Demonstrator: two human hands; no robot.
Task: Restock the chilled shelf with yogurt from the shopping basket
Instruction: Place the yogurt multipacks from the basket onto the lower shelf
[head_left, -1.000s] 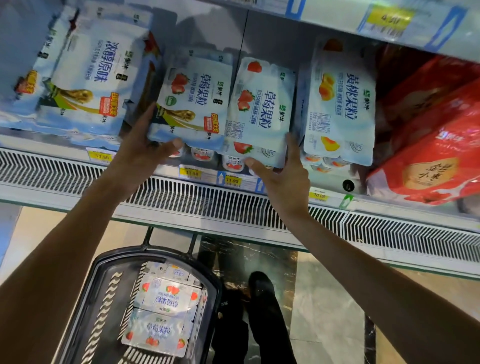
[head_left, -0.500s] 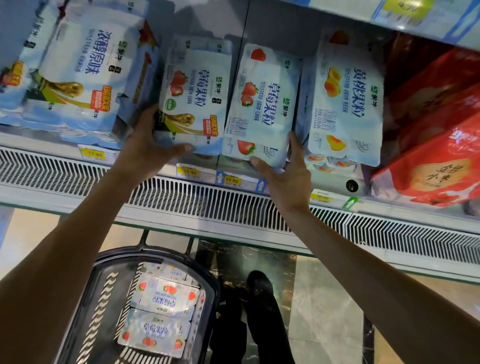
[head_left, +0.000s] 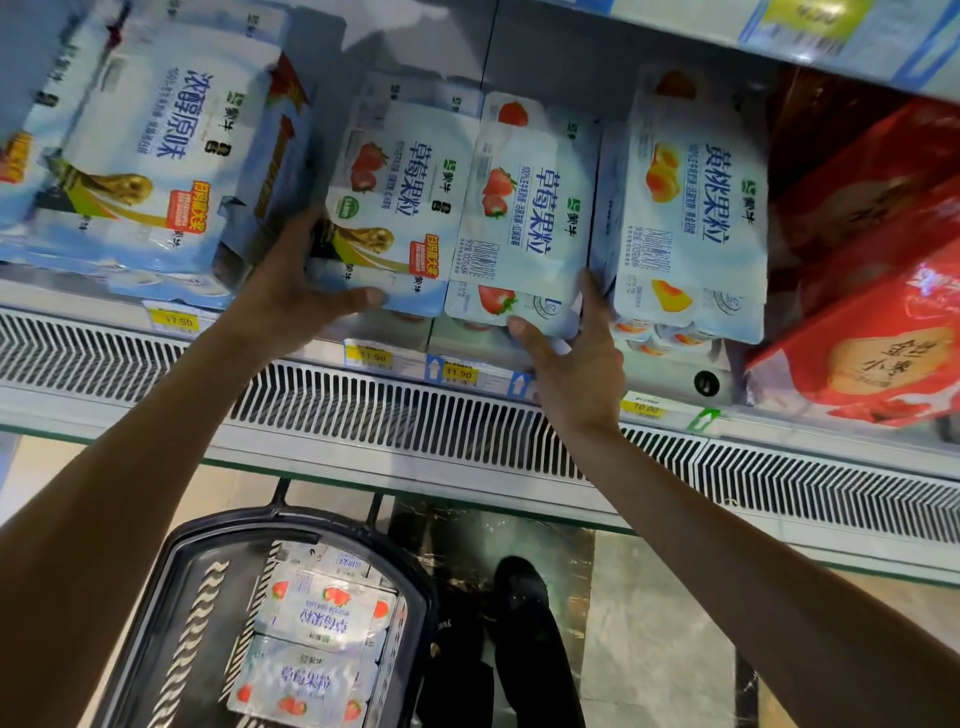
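Two strawberry yogurt multipacks stand side by side on the chilled shelf (head_left: 384, 415). My left hand (head_left: 291, 291) grips the lower left corner of the left strawberry pack (head_left: 400, 197), thumb across its bottom edge. My right hand (head_left: 576, 358) holds the lower right corner of the right strawberry pack (head_left: 530, 208), fingers wedged between it and the yellow peach pack (head_left: 691, 208). Down by my feet, the black shopping basket (head_left: 192, 571) holds more strawberry yogurt packs (head_left: 322, 639).
Plain yogurt packs (head_left: 140, 156) fill the shelf at the left, red boxes (head_left: 872, 312) at the right. Yellow price tags (head_left: 371, 356) line the shelf edge above a vent grille. An upper shelf (head_left: 831, 36) overhangs. My dark shoes (head_left: 519, 587) stand right of the basket.
Both hands have pushed the two strawberry packs up and back into the shelf row; the packs stand more upright and closer against the neighbours. The view has tilted slightly.
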